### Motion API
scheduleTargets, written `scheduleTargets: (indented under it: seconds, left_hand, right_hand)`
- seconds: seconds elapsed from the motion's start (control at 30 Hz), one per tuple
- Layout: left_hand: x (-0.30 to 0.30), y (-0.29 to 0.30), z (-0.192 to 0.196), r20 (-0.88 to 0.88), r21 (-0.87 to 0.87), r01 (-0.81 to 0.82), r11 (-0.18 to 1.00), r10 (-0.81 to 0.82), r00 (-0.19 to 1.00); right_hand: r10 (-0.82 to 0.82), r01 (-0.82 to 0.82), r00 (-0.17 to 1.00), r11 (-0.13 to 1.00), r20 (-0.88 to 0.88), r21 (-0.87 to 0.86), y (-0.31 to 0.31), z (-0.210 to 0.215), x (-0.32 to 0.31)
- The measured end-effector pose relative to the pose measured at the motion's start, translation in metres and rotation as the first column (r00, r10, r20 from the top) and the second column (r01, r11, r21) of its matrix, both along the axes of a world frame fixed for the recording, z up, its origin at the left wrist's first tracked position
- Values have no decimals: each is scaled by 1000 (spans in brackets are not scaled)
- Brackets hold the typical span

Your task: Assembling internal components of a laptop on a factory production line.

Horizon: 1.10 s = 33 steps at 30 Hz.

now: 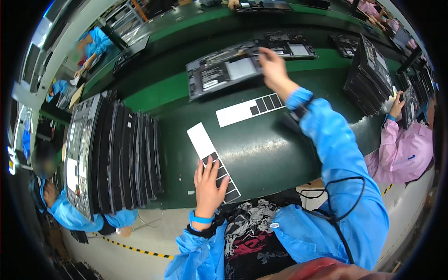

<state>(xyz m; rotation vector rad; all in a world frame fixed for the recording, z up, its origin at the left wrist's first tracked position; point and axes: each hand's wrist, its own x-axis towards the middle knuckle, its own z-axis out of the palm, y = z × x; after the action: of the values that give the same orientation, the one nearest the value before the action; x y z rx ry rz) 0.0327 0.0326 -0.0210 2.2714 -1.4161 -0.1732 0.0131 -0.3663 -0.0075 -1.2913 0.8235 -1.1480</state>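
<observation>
My right hand point(274, 71) is closed on the right end of a black laptop base point(212, 70), its bare inner side with parts and a silver panel facing up. The base is tilted and slightly blurred over the green belt at the far side of the bench. My left hand point(210, 184) lies with fingers spread on a white backing sheet point(200, 140) that carries black rectangular pads. A second white backing sheet point(233, 114) with black pads lies farther off, between the first sheet and the base.
A tall row of laptop bases point(126, 158) stands at the left, another stack point(368, 77) at the right. More bases point(289, 45) lie on the green belt point(161, 91). A person in pink point(403, 147) works at the right; people in blue are at the left.
</observation>
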Motion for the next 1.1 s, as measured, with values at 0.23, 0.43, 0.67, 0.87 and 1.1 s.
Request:
scheduleTargets:
  seconds: [0.23,0.43,0.67,0.87,1.1]
  left_hand:
    - [2,-1,-2,47,74,7,997,-11,999]
    - [3,-9,1,58,42,13,999,-15,998]
    - [6,-6,-2,55,28,-1,1000,-1,998]
    - [1,-6,-5,66,17,17,1000,-18,998]
    - [1,-6,-6,69,-55,28,998,-24,997]
  right_hand:
    - [42,-321,823,858,-566,-402,-53,-10,66]
    - [-476,-20,539,818,-695,-575,-217,1,-108]
    - [-130,69,821,989,-556,-130,-221,-44,-139]
    - [-187,198,972,978,-146,64,-208,-43,-125]
    - [-81,70,991,993,110,99,-86,60,-191]
